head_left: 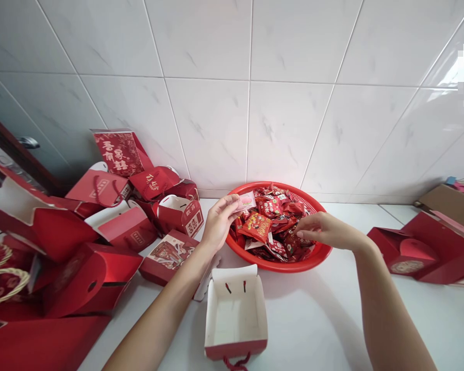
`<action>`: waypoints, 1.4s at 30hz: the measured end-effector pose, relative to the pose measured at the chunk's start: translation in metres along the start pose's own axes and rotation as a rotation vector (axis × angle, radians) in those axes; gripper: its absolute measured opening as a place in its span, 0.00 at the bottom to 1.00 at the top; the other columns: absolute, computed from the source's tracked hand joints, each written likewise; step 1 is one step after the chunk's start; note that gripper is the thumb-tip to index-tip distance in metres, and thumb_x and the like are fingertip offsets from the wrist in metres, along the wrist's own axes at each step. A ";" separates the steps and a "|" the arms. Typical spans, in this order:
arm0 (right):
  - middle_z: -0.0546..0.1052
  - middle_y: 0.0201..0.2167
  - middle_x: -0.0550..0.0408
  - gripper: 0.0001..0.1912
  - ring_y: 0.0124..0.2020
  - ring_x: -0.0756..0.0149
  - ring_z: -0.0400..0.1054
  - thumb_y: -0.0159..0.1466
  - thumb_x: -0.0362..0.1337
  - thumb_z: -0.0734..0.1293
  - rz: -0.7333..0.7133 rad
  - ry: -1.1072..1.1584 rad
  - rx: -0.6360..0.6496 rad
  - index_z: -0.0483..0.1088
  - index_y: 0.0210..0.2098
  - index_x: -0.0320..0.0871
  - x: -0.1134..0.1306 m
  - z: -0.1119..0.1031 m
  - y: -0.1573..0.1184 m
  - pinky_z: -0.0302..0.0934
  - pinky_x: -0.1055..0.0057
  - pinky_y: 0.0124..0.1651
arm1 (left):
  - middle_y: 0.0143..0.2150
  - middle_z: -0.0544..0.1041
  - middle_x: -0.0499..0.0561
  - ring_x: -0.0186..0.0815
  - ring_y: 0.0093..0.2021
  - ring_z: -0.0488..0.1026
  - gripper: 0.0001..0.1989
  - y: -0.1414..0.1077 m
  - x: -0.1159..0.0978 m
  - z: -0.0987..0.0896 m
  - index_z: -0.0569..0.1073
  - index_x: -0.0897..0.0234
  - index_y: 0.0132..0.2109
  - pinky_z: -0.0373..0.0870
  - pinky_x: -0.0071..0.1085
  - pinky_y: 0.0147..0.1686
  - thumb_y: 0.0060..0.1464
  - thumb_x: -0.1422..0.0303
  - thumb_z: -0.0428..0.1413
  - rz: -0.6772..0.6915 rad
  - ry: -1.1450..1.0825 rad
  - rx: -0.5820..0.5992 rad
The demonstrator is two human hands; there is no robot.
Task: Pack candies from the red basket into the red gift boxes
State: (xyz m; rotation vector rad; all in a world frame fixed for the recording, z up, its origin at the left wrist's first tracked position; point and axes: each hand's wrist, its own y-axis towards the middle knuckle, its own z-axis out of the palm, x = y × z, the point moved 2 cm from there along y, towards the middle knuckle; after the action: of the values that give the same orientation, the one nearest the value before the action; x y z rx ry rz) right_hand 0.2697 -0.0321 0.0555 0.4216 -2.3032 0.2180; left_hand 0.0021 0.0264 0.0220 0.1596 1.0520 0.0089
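My left hand [220, 220] pinches a small pale pink wrapped candy [246, 201] above the left rim of a red plastic basket [299, 266]. Inside the basket lies a heap of red wrapped candies [258, 226]. Over the basket's right side hovers my right hand [320, 229], fingers bent down at the candies; whether it grips one is hidden. In front of the basket stands an open gift box [235, 322], white inside, red outside, with a dark red cord handle. No candy shows in it.
Several red gift boxes [166, 255] and bags crowd the left side. More red boxes [404, 252] and a brown cardboard box [444, 203] sit at the right. A tiled wall [282, 129] rises behind the white countertop [313, 319].
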 end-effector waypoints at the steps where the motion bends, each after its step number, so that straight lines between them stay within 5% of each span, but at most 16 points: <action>1: 0.82 0.30 0.53 0.14 0.31 0.58 0.75 0.61 0.49 0.69 0.000 -0.033 -0.049 0.81 0.30 0.47 -0.001 -0.002 0.000 0.69 0.63 0.35 | 0.38 0.81 0.49 0.35 0.40 0.79 0.16 0.000 0.000 0.000 0.79 0.63 0.34 0.73 0.30 0.44 0.38 0.63 0.72 -0.002 0.005 0.004; 10: 0.84 0.35 0.52 0.11 0.38 0.52 0.77 0.62 0.44 0.66 0.009 -0.161 -0.430 0.79 0.32 0.48 -0.011 -0.010 0.004 0.69 0.58 0.42 | 0.39 0.81 0.49 0.35 0.40 0.79 0.13 0.000 0.001 -0.001 0.78 0.63 0.35 0.72 0.31 0.44 0.41 0.65 0.70 0.006 0.014 -0.001; 14: 0.83 0.43 0.51 0.10 0.44 0.52 0.77 0.62 0.36 0.66 -0.017 -0.216 -0.354 0.79 0.40 0.47 -0.010 0.005 0.018 0.69 0.58 0.49 | 0.40 0.81 0.49 0.35 0.39 0.79 0.13 0.000 0.000 0.000 0.79 0.63 0.35 0.72 0.31 0.45 0.41 0.65 0.70 0.008 0.017 0.004; 20: 0.77 0.58 0.44 0.26 0.60 0.44 0.69 0.59 0.33 0.72 0.051 -0.462 -0.254 0.74 0.57 0.44 -0.010 0.033 0.037 0.64 0.54 0.59 | 0.39 0.81 0.49 0.36 0.39 0.79 0.13 -0.001 0.000 0.000 0.79 0.63 0.35 0.72 0.31 0.44 0.40 0.64 0.70 -0.001 0.033 0.015; 25: 0.82 0.47 0.47 0.14 0.52 0.45 0.72 0.62 0.37 0.71 0.032 -0.539 -0.285 0.78 0.48 0.47 -0.003 0.034 0.039 0.65 0.59 0.48 | 0.39 0.81 0.49 0.35 0.39 0.78 0.13 -0.001 0.000 0.001 0.80 0.63 0.35 0.72 0.31 0.44 0.40 0.65 0.70 0.001 0.040 0.029; 30: 0.83 0.38 0.52 0.07 0.40 0.54 0.75 0.63 0.40 0.69 -0.018 -0.246 -0.422 0.78 0.38 0.46 -0.004 0.028 0.037 0.64 0.64 0.41 | 0.39 0.80 0.49 0.35 0.39 0.78 0.15 -0.001 0.001 0.002 0.80 0.63 0.35 0.73 0.30 0.43 0.39 0.63 0.71 -0.001 0.038 0.017; 35: 0.78 0.23 0.54 0.19 0.25 0.61 0.70 0.61 0.54 0.69 0.018 0.196 -0.660 0.75 0.30 0.43 -0.015 0.021 0.033 0.61 0.68 0.27 | 0.38 0.80 0.48 0.34 0.39 0.78 0.15 -0.002 -0.001 0.003 0.80 0.63 0.35 0.72 0.29 0.43 0.38 0.64 0.71 -0.008 0.035 0.024; 42: 0.80 0.24 0.51 0.21 0.21 0.65 0.68 0.53 0.54 0.74 0.147 0.429 -0.741 0.75 0.30 0.41 -0.015 0.016 0.029 0.60 0.70 0.20 | 0.38 0.80 0.48 0.35 0.40 0.78 0.14 -0.003 -0.002 0.003 0.79 0.63 0.35 0.72 0.30 0.44 0.39 0.64 0.71 -0.009 0.045 0.038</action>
State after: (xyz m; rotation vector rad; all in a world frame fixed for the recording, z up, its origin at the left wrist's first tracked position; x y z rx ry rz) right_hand 0.2582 -0.0063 0.0327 -0.1640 -1.8219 -0.4312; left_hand 0.0036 0.0229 0.0244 0.1901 1.0986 -0.0161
